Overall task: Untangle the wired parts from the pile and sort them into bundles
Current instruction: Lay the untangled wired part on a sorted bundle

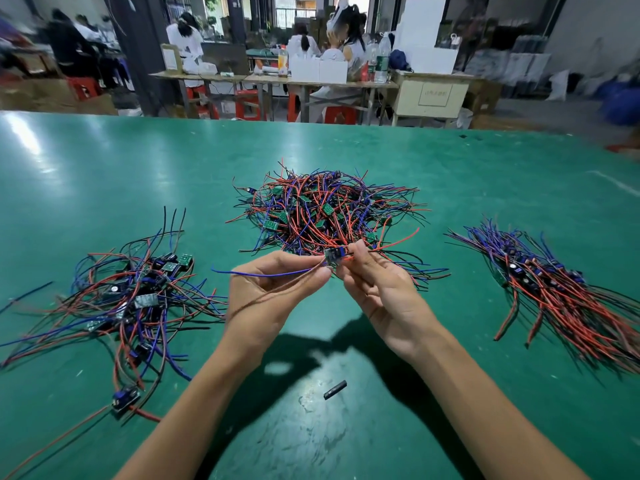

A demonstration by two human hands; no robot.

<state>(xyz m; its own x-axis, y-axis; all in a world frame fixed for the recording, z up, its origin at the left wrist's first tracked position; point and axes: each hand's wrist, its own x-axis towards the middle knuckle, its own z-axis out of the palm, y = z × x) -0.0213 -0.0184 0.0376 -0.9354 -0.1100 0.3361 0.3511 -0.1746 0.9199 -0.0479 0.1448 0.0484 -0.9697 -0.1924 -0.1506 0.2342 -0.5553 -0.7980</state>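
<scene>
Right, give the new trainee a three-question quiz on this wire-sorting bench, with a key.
1. True or false: the wired part is held by both the left hand and the right hand.
2. Which group has its wires laid roughly parallel? A) the tangled pile in the middle B) the left group C) the right bundle
3. Fill in: a small dark tube lies alone on the green table, nearer the person than the ____.

Key: 1 true; 2 C; 3 hands
</scene>
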